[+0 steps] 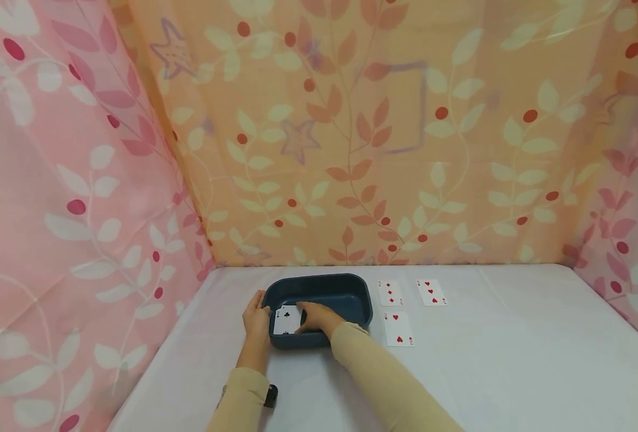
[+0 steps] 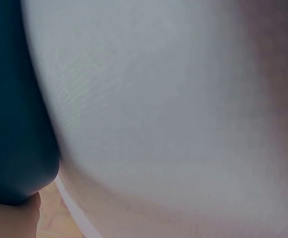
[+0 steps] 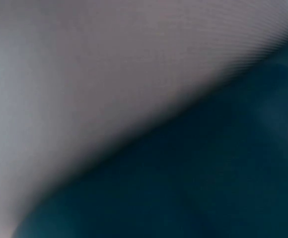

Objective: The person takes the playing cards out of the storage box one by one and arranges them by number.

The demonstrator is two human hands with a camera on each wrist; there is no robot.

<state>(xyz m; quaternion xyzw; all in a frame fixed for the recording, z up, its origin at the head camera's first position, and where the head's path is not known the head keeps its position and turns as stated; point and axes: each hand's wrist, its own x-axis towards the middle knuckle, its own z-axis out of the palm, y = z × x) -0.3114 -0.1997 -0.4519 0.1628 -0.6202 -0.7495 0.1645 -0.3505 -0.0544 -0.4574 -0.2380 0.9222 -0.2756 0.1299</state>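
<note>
Pinching white rectangular club card (image 1: 287, 320), probably light, bendable, best edge-held, with right fingers (image 1: 310, 309), gripping dark-blue oblong tray (image 1: 319, 289) with left fingers (image 1: 256, 300).

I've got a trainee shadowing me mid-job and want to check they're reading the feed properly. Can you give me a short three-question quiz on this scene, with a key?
1. Multiple choice: which suit shows on the playing card in the right hand? A) diamonds B) clubs C) hearts

2. True or false: the left hand holds the left end of the blue bin.

3. Count: how many other cards lie face up on the white table, to the right of the bin?

Key:
1. B, clubs.
2. True.
3. Three, all in red suits.
</note>
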